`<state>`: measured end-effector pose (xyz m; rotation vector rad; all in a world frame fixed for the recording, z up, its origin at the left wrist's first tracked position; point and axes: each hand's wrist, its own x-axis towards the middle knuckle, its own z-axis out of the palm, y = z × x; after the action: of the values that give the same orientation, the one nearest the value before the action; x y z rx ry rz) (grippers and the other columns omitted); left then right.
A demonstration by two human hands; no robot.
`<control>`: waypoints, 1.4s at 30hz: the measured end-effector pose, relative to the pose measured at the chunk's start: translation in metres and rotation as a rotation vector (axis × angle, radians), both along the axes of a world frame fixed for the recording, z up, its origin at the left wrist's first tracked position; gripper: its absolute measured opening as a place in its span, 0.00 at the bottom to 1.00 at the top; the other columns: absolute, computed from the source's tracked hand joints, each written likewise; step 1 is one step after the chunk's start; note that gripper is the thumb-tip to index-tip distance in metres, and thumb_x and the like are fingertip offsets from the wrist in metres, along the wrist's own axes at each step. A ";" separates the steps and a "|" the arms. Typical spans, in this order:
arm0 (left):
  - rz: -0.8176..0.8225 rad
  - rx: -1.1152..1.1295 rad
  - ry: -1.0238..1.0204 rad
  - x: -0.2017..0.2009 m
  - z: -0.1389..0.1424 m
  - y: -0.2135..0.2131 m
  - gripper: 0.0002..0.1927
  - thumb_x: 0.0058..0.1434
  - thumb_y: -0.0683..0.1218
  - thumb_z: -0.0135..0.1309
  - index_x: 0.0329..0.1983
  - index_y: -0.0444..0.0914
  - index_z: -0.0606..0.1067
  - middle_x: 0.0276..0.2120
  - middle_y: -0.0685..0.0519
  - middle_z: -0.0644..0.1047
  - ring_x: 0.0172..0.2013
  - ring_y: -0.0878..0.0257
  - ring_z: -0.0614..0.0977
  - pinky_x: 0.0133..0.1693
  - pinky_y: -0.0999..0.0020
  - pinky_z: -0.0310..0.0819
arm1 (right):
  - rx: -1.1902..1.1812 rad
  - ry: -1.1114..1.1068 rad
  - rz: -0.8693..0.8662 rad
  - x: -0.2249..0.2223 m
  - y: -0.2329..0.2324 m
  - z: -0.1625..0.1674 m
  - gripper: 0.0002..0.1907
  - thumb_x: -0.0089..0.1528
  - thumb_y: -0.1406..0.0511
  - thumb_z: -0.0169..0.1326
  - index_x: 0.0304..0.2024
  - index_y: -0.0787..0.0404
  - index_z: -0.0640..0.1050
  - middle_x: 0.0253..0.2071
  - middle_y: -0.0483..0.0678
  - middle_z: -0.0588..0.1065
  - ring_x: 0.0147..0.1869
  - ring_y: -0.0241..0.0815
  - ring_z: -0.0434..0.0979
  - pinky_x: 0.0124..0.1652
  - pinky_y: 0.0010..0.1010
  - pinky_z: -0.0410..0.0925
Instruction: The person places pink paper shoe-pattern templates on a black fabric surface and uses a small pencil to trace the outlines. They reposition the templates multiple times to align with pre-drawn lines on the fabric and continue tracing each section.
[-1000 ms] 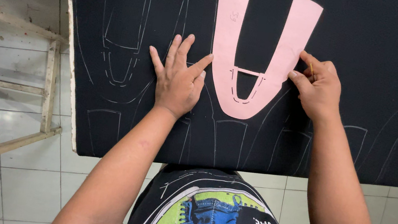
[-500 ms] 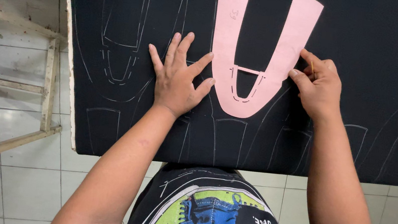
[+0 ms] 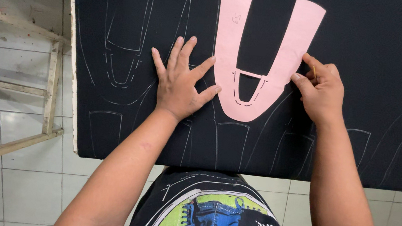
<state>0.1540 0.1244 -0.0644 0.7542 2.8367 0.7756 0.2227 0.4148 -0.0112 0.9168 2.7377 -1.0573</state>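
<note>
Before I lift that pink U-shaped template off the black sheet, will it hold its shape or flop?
The pink template lies dead flat with crisp cut edges, so it is probably thin card: light, fairly stiff. Its two long arms would likely sag when lifted by one end. It may slide easily; the left hand presses beside it while the right hand holds a marking tool at its edge.

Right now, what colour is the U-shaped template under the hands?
Pale pink, the U-shaped template lies on black sheet material marked with white traced outlines; head view shows it best.

No packages, labels, signs, screens

We find none on the dark work surface or the tiled floor around it.
</note>
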 end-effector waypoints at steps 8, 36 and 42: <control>-0.004 0.000 0.012 0.000 -0.002 -0.001 0.32 0.57 0.71 0.58 0.61 0.55 0.77 0.72 0.44 0.57 0.74 0.44 0.47 0.66 0.24 0.21 | 0.009 0.006 0.025 -0.001 0.001 0.000 0.24 0.63 0.66 0.62 0.63 0.55 0.78 0.41 0.42 0.68 0.34 0.31 0.71 0.31 0.22 0.72; 0.012 0.033 -0.015 0.001 -0.001 0.002 0.32 0.53 0.73 0.59 0.57 0.57 0.80 0.73 0.46 0.57 0.74 0.46 0.47 0.67 0.26 0.18 | -0.004 0.009 0.021 0.000 -0.001 0.004 0.21 0.67 0.65 0.57 0.63 0.53 0.77 0.42 0.42 0.67 0.40 0.33 0.72 0.33 0.25 0.73; 0.012 0.025 -0.020 0.001 0.000 0.002 0.31 0.53 0.74 0.58 0.56 0.58 0.80 0.73 0.46 0.57 0.74 0.46 0.47 0.67 0.26 0.19 | -0.018 -0.049 -0.028 -0.003 -0.003 0.007 0.21 0.67 0.65 0.56 0.64 0.51 0.77 0.42 0.41 0.67 0.39 0.32 0.72 0.33 0.24 0.72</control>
<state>0.1552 0.1262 -0.0645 0.7299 2.8215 0.8170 0.2194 0.4119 -0.0043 0.9677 2.6795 -1.0471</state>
